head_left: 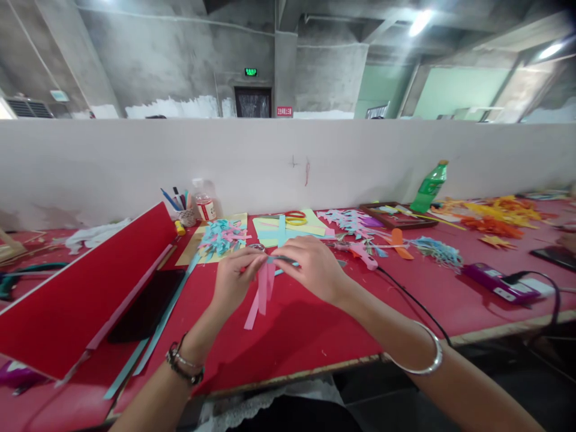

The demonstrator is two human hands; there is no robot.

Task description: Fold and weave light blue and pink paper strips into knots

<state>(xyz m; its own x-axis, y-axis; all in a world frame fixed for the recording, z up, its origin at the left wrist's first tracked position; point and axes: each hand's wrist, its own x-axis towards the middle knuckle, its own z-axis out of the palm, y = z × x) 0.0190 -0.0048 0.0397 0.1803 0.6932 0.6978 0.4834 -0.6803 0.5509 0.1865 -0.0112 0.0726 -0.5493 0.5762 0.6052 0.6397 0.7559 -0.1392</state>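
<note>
Both hands meet above the middle of the red table. Between them hang pink paper strips (263, 294), their loose ends pointing down at the tabletop. My left hand (236, 273) is closed, thumb and fingers pinching the strips near their top. A thin grey-blue piece (283, 260), too small to identify, crosses over to my right hand (310, 267), whose fingers are closed on it. Just beyond the hands lie light blue and yellow paper sheets (265, 230), with yellow-and-red-handled scissors (296, 218) on top.
A pile of blue and pink cut paper (222, 237) lies left. A pink glue gun (364, 255) with a black cord rests right, near a purple power strip (499, 282). A green bottle (429, 187) stands farther back. A red board (90, 294) leans beside a dark tablet (150, 303).
</note>
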